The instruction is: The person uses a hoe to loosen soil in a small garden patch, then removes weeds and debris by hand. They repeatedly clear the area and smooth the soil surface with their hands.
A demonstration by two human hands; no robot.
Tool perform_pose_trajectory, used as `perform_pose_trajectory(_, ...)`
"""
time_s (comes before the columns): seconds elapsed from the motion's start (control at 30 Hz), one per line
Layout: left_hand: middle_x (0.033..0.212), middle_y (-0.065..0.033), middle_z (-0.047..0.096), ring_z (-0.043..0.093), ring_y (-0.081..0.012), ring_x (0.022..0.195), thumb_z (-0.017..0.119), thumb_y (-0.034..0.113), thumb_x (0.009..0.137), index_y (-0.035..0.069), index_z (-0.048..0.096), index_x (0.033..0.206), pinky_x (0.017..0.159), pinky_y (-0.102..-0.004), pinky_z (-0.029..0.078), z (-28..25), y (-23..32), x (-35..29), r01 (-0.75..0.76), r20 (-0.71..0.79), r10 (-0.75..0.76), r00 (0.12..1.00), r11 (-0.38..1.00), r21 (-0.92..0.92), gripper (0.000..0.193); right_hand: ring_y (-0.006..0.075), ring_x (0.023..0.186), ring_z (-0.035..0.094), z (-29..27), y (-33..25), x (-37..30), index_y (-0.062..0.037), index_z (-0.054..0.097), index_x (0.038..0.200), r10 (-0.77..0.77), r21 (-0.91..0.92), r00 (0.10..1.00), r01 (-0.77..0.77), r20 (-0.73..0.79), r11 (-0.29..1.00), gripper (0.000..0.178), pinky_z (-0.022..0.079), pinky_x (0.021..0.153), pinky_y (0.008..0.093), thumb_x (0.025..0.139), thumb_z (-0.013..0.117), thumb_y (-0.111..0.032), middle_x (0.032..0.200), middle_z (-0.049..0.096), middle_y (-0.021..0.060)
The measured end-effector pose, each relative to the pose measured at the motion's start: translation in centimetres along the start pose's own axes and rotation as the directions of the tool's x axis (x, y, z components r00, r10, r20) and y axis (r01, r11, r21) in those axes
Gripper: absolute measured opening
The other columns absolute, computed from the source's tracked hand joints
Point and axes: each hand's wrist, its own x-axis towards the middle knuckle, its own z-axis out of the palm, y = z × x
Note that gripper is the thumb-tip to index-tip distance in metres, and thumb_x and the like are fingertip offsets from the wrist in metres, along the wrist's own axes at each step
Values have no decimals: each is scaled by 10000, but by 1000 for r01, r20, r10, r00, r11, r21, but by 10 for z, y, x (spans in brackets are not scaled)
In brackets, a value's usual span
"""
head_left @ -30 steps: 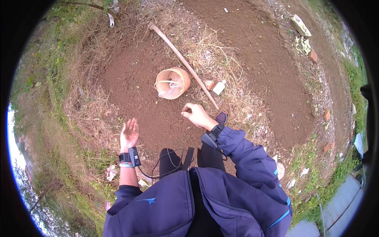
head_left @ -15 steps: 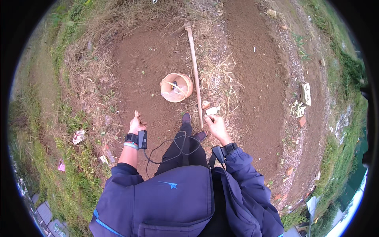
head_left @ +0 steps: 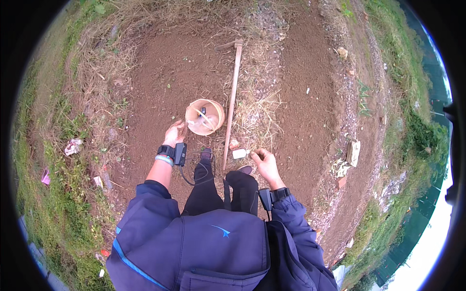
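My left hand, fingers curled inward, is at the left side of a pale bucket. Whatever its fingers may hold is hidden. Inside the bucket are a small dark object and something filmy and pale; the bucket's handle crosses its mouth. My right hand is closed in a pinch, its fingertips at the capped end of a small white bottle. The bottle seems to lie on the ground beside a reddish stone. I cannot make out anything between the right fingers.
A long-handled hoe lies right of the bucket, its head at the far end. Dry straw and pebbles separate two strips of bare brown soil. Pale blocks lie at the right, green weeds at the left. Cables run from my wrist devices.
My left hand has moved forward and right to the bucket's side. My right hand has shifted right relative to the white bottle. The whole view has shifted, and my feet have changed position.
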Motion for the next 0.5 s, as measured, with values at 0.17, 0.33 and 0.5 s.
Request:
perform_pose_trajectory(0.17,1295,-105,496,544,-251,1138,551,88,906,106,337,1413,876,-431,516,-5,-9,-16,-62,-78,91,993,948,312,551,135,670,582,-22,11,13,32,648,920,-35,-68,988,46,151,997,236,478,660,296,870,643,-198,722,648,99)
perform_pose_trajectory(0.33,955,-86,648,618,-189,650,605,99,898,55,505,1207,515,-296,487,-28,-33,-6,-262,-444,266,856,962,72,328,71,700,539,-39,20,41,20,633,891,35,-49,981,-26,191,998,168,453,636,256,876,650,-146,750,626,18)
perform_pose_trajectory(0.5,771,-90,674,625,-154,576,636,51,854,44,587,1024,493,-282,497,-112,-63,46,-101,-665,255,702,960,262,177,167,839,658,-23,44,78,29,645,966,76,-50,976,-67,205,996,195,510,782,305,869,641,-141,886,694,109)
